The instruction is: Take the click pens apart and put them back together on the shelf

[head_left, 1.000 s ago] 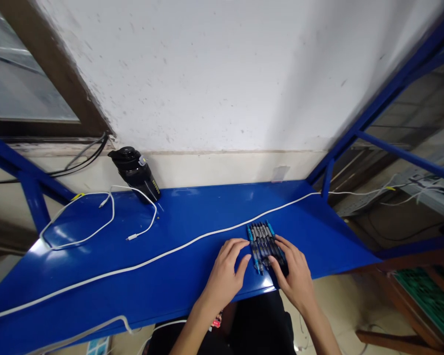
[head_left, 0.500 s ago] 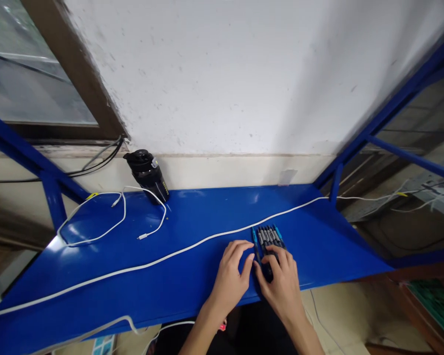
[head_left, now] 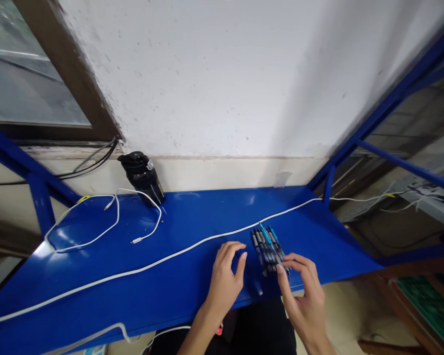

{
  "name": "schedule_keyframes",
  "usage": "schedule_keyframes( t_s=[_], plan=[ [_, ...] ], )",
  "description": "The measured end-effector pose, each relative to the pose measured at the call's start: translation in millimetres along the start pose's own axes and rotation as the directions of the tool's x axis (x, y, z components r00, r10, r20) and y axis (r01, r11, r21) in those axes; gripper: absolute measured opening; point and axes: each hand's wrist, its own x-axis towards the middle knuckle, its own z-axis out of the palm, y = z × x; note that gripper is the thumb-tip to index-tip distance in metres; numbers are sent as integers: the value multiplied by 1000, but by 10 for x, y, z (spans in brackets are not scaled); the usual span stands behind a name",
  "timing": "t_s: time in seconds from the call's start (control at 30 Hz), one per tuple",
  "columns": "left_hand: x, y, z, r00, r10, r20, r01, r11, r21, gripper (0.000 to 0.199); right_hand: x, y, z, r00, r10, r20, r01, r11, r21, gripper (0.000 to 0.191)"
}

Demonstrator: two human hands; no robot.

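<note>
Several pens [head_left: 261, 251] with grey grips lie side by side in a row on the blue table, with a light-blue-topped one at the row's right side. Across them slants another pen [head_left: 266, 234] with a light blue top. Its lower end is between the thumb and index finger of my right hand [head_left: 305, 291], at the right of the row. To the left of the pens, my left hand [head_left: 225, 276] rests over the table, thumb and fingers curved apart around nothing.
A long white cable [head_left: 192, 245] crosses the blue table [head_left: 107, 291] behind the pens. At the back left stands a black bottle [head_left: 142, 177], beside a looped white charging cable [head_left: 85, 245]. A wall [head_left: 207, 98] borders the back; blue frame bars [head_left: 355, 143] rise at both sides.
The light-blue-topped pen at the row's left has moved right and now slants over the others, in my right hand. That hand has shifted right; my left hand stays nearly in place.
</note>
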Motion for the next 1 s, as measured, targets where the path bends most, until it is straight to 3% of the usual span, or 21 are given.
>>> schedule_keyframes(
  t_s=[0.1, 0.27, 0.4, 0.5, 0.57, 0.63, 0.7, 0.77, 0.8, 0.87, 1.0],
  plan=[
    [12, -28, 33, 999, -9, 31, 7, 998, 63, 18, 21, 74, 11, 997, 61, 36, -63, 997, 48, 11],
    [171, -91, 20, 992, -3, 129, -19, 986, 165, 21, 191, 433, 140, 963, 217, 159, -236, 965, 114, 24],
    [486, -180, -76, 984, 38, 175, -69, 983, 172, 22, 553, 667, 279, 960, 151, 234, -208, 948, 240, 31],
    [785, -229, -131, 980, 38, 194, -59, 993, 105, 18, 867, 678, 410, 961, 77, 264, -166, 927, 336, 34],
    [983, -248, -151, 986, 13, 167, -10, 1000, -14, 20, 1057, 593, 523, 951, 58, 302, -181, 899, 398, 35],
    [1158, -271, -178, 990, -35, 138, 69, 967, -245, 30, 1218, 439, 667, 928, 68, 366, -234, 870, 435, 37],
    [1298, -316, -238, 988, -115, 100, 150, 832, -534, 40, 1343, 237, 855, 896, 69, 438, -309, 804, 507, 38],
    [1395, -383, -347, 973, -220, 65, 195, 642, -741, 47, 1424, 15, 1085, 827, 25, 561, -423, 685, 593, 45],
    [1429, -422, -419, 963, -263, 66, 209, 565, -798, 48, 1446, -94, 1213, 780, 1, 626, -496, 611, 617, 50],
    [1473, -498, -580, 950, -303, 73, 216, 472, -855, 46, 1452, -292, 1481, 731, -28, 682, -551, 565, 614, 56],
    [1512, -636, -849, 951, -307, 33, 166, 421, -892, 37, 1349, -551, 1975, 657, -66, 751, -596, 565, 571, 62]
  ],
)
